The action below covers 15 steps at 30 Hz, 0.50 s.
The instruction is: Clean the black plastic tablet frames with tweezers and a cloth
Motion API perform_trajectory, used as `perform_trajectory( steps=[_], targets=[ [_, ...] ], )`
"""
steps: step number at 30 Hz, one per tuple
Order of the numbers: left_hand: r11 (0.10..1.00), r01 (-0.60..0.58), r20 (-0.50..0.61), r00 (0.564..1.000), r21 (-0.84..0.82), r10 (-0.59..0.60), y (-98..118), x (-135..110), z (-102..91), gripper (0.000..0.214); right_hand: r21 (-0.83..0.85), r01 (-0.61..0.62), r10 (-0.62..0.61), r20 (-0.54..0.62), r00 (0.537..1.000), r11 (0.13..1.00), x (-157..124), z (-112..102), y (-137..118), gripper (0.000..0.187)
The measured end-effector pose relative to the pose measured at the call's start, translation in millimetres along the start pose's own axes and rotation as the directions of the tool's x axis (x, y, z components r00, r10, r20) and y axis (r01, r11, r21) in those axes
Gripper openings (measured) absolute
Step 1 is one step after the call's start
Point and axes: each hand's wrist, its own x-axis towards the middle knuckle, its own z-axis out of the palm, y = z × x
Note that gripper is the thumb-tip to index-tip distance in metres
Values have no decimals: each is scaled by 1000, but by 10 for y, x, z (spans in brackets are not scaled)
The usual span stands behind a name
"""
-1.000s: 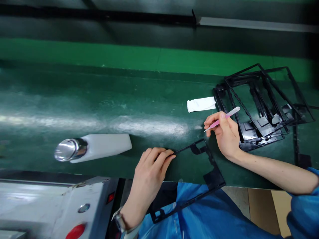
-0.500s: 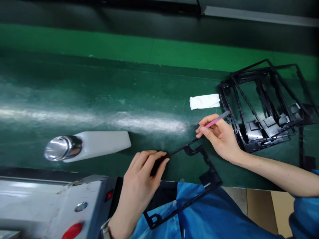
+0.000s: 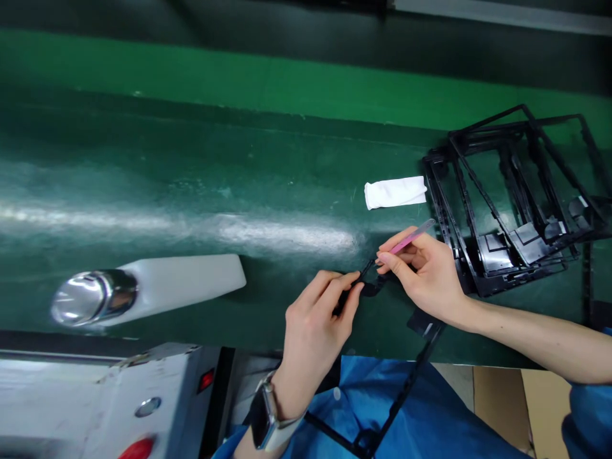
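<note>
My left hand (image 3: 322, 319) pinches the edge of a thin black plastic frame (image 3: 400, 401), which hangs over the table's front edge against the blue clothing. My right hand (image 3: 423, 274) is closed on pink tweezers (image 3: 412, 238) with a grey end pointing up and right. Their tips meet the frame's upper corner, close to my left fingertips; the exact contact is hidden by my fingers. A white folded strip (image 3: 396, 192) lies on the table just beyond my right hand.
Several similar black frames (image 3: 488, 285) lie in a loose pile at the right. On the left of the green table (image 3: 191, 166) lies a white bottle (image 3: 186, 280) with a shiny metal cap. A grey machine box (image 3: 176, 395) with a red button stands at the front left.
My left hand has slid right along the frame, closer to my right hand. The frame has turned and shifted right, and the tweezers have come down to its corner.
</note>
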Motion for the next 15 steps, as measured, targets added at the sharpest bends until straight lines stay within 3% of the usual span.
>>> perform_trajectory(
  steps=[4,15],
  targets=[
    [999,10,-59,998,-32,-12,23,-31,51,14,-55,-10,10,-7,1000,998,1,26,-19,15],
    [998,43,-35,998,-45,-44,18,-40,37,18,-250,136,-130,43,991,959,-4,4,-23,7]
  ],
)
